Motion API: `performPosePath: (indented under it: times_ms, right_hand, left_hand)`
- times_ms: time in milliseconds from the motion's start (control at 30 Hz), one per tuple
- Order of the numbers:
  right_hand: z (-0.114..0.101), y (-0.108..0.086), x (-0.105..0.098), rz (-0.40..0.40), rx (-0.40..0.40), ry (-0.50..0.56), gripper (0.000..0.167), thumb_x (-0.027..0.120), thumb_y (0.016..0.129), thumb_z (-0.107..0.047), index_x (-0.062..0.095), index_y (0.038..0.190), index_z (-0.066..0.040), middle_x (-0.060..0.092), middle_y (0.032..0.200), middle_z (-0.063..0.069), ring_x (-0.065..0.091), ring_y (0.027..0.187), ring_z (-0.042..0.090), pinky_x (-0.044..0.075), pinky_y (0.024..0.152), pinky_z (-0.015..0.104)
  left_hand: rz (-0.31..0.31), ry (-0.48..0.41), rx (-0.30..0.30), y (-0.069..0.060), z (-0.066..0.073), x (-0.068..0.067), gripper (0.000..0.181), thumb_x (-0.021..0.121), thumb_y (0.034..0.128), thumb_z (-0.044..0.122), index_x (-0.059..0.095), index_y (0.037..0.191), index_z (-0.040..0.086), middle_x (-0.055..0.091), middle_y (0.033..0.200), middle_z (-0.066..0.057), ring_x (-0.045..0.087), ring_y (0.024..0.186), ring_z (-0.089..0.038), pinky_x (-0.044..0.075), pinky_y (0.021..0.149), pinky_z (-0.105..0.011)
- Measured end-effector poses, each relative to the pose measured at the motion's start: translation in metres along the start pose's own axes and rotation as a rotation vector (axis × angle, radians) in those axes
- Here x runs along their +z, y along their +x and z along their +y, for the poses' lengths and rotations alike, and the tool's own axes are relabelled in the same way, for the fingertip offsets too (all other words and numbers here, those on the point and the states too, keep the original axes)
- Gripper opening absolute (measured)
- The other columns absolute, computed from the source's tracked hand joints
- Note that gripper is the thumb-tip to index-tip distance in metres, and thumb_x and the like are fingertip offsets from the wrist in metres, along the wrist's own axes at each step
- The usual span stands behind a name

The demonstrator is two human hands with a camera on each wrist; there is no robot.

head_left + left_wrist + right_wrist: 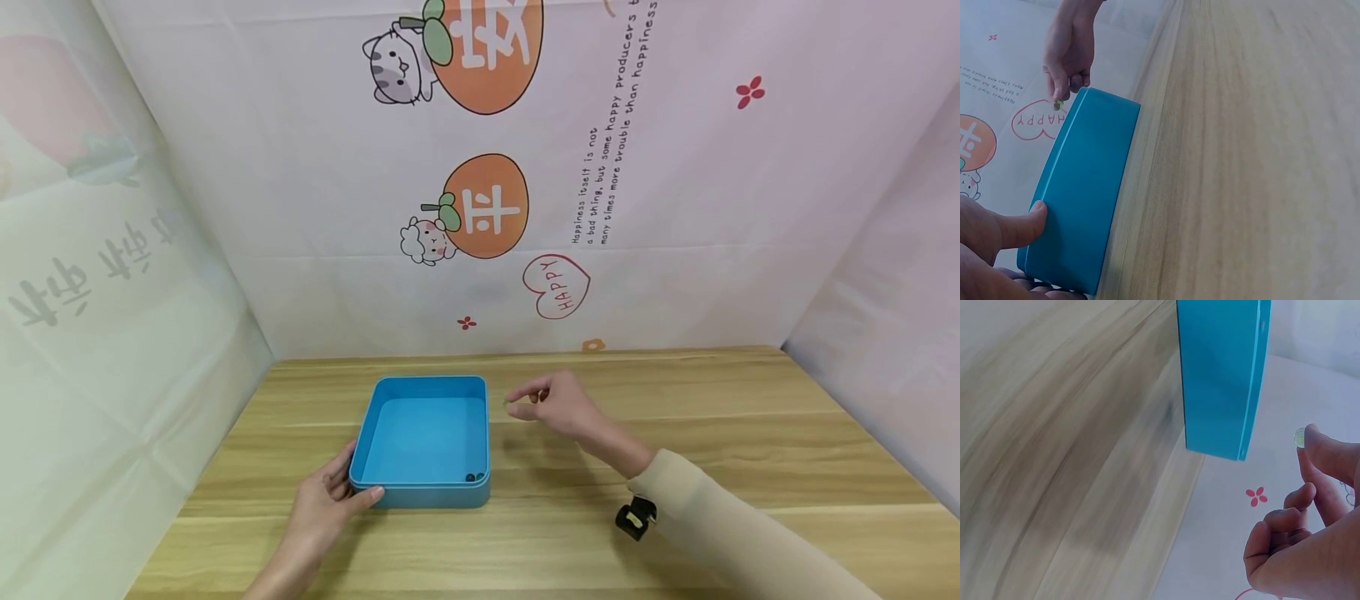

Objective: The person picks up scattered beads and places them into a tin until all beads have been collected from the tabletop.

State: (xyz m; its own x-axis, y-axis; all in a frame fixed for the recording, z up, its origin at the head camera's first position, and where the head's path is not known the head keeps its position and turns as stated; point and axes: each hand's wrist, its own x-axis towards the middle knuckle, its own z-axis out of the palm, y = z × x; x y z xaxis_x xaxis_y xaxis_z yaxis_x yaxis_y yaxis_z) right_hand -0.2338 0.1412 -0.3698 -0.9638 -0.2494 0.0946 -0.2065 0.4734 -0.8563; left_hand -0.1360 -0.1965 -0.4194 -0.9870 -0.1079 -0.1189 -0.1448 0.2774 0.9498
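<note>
A blue open-topped box sits on the wooden table. At its near left corner my left hand grips it, the thumb against the near wall and the fingers round the left side, partly under the edge in the left wrist view. Just beyond the box's right wall, above the table, my right hand pinches a small clear marble with a yellow-green tint between thumb and index finger. Two small dark marbles lie inside the box at its near right corner.
A wooden tabletop spreads around the box. Behind it hangs a white printed cloth, with further cloth walls at left and right. A black device is strapped at the right wrist, by the beige sleeve.
</note>
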Motion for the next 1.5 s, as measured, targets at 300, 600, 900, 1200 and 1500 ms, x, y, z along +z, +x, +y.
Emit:
performPosePath:
  times_ms: [300,600,900,1200,1500]
  right_hand:
    - [-0.011,0.008,0.018,-0.034,-0.015,0.025,0.011,0.085,0.091,-0.011,0.085,0.101,-0.007,0.058,0.076,0.004,0.049,0.072,0.021,0.035,0.056,0.027]
    - [-0.023,0.014,0.028,-0.051,-0.035,0.032,0.008,0.085,0.091,-0.013,0.085,0.099,-0.011,0.06,0.08,0.007,0.051,0.075,0.022,0.037,0.057,0.028]
    - [-0.034,0.02,0.043,-0.083,-0.039,0.057,0.007,0.085,0.092,-0.013,0.085,0.098,-0.011,0.065,0.084,0.005,0.051,0.072,0.02,0.036,0.055,0.025]
    - [-0.038,0.026,0.057,-0.096,-0.086,0.048,0.007,0.084,0.092,-0.013,0.085,0.099,-0.009,0.065,0.082,0.002,0.051,0.072,0.019,0.036,0.058,0.027]
    - [-0.04,0.034,0.072,-0.119,-0.088,0.016,0.008,0.084,0.092,-0.012,0.085,0.099,-0.008,0.063,0.084,0.002,0.051,0.074,0.021,0.037,0.059,0.027]
  left_hand:
    - [-0.001,0.01,-0.003,0.001,-0.002,-0.001,0.09,0.082,0.093,0.004,0.027,0.164,-0.003,0.029,0.163,-0.032,0.037,0.146,-0.047,0.05,0.106,-0.05]
    - [-0.003,0.013,-0.008,0.001,0.0,0.0,0.091,0.082,0.093,0.006,0.027,0.164,-0.003,0.028,0.164,-0.032,0.035,0.147,-0.047,0.048,0.107,-0.05]
    - [-0.003,0.012,-0.008,0.001,0.001,-0.001,0.091,0.083,0.0925,0.006,0.027,0.164,-0.003,0.027,0.165,-0.031,0.034,0.148,-0.047,0.047,0.109,-0.049]
    - [0.001,0.002,-0.009,0.002,0.0,0.0,0.091,0.083,0.0923,0.006,0.028,0.164,-0.003,0.028,0.164,-0.031,0.035,0.148,-0.046,0.047,0.108,-0.05]
    - [0.001,-0.004,-0.008,0.001,0.0,-0.001,0.09,0.082,0.0925,0.004,0.028,0.164,-0.003,0.028,0.164,-0.031,0.036,0.147,-0.046,0.048,0.108,-0.05]
